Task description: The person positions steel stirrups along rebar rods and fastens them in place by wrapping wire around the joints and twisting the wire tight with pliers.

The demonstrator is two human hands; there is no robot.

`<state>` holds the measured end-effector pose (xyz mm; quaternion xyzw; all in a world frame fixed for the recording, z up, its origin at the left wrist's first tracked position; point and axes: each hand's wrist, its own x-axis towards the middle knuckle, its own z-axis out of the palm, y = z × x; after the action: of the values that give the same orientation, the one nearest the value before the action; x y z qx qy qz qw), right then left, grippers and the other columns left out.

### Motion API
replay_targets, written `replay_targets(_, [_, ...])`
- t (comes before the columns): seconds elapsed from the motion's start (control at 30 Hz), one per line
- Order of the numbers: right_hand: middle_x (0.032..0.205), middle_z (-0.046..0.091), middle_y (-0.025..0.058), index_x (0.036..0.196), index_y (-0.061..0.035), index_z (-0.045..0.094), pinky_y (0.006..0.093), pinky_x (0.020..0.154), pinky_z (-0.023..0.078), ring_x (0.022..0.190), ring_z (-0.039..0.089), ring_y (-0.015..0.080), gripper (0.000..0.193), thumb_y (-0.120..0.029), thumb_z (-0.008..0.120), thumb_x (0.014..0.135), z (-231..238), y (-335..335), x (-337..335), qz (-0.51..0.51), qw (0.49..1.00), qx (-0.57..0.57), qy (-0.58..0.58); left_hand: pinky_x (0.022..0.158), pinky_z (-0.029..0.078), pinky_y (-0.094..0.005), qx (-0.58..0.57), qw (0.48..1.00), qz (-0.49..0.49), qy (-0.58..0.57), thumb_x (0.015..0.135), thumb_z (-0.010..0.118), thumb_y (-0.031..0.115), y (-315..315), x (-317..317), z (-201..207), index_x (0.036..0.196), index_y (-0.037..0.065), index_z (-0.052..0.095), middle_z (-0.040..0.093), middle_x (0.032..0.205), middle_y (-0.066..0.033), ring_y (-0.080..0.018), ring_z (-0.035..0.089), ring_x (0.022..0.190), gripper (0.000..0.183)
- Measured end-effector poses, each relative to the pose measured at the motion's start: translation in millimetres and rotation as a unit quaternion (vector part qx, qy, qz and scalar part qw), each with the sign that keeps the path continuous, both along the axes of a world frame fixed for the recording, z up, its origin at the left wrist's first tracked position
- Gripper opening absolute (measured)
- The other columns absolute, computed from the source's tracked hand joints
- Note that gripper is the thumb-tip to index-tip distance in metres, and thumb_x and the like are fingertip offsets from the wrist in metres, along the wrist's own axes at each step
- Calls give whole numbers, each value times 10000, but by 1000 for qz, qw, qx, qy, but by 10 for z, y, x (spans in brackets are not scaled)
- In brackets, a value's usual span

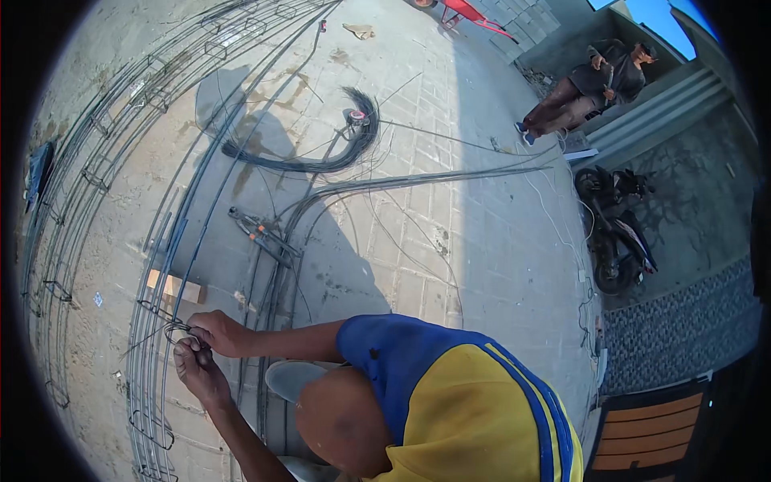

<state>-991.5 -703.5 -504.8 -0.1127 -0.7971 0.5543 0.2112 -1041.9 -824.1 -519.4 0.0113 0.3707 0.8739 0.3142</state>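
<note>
My right hand is closed at a reinforcing-bar cage, its fingers beside a loop of thin dark wire. Just below it, my left hand is closed too, with thumb and fingers pinched near the same loop. Something dark shows between the two hands; its exact shape is hidden by the fingers. Long steel bars run under and beside my hands, with square bent stirrups around them. A wooden block lies under the bars just beyond my hands.
Long-handled cutters lie beside a bundle of long bars. A curved bunch of thin wire rests on the paving. Finished-looking cages stretch along the left. A person stands far right near a motorcycle; a red wheelbarrow is behind.
</note>
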Motion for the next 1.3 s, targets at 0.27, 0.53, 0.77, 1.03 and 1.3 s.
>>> replay_targets(0.27, [848, 556, 14, 1089, 15, 617, 265, 668, 476, 752, 534, 82, 224, -109, 503, 943, 168, -99, -36, 104, 857, -496, -96, 627, 376, -224, -199, 972, 20, 121, 1032, 530, 236, -151, 116, -18, 933, 27, 635, 567, 788, -1, -67, 406, 657, 254])
replay_targets(0.53, [871, 616, 20, 1079, 24, 664, 249, 593, 463, 732, 550, 82, 255, -166, 502, 1031, -63, -54, -75, -37, 878, -461, -122, 634, 442, -245, -327, 932, -32, 151, 1007, 594, 249, -45, 143, 3, 1008, -14, 717, 668, 760, -29, -76, 528, 665, 290])
replay_targets(0.77, [742, 594, 10, 1042, -41, 635, 232, 457, 375, 558, 506, 78, 163, -111, 499, 986, -217, 316, 65, -130, 871, -435, -190, 671, 501, -350, -489, 794, -252, 257, 949, 653, 307, 58, 62, 320, 981, -58, 698, 681, 762, -141, -198, 644, 696, 369])
replay_targets(1.03, [669, 577, 23, 981, -93, 588, 254, 383, 311, 462, 476, 102, 113, -142, 487, 993, -474, 118, 190, -50, 773, -507, -377, 775, 515, -351, -575, 734, 5, 363, 911, 679, 212, -365, -805, 213, 1131, -5, 688, 698, 978, -188, -230, 665, 842, 309])
replay_targets(1.3, [643, 542, 24, 905, -114, 547, 276, 375, 279, 448, 443, 108, 91, -140, 494, 974, -557, 119, 152, -55, 743, -485, -459, 808, 522, -386, -550, 749, -72, 363, 892, 680, 167, -206, -943, 83, 1157, -19, 614, 708, 958, -181, -284, 685, 903, 330])
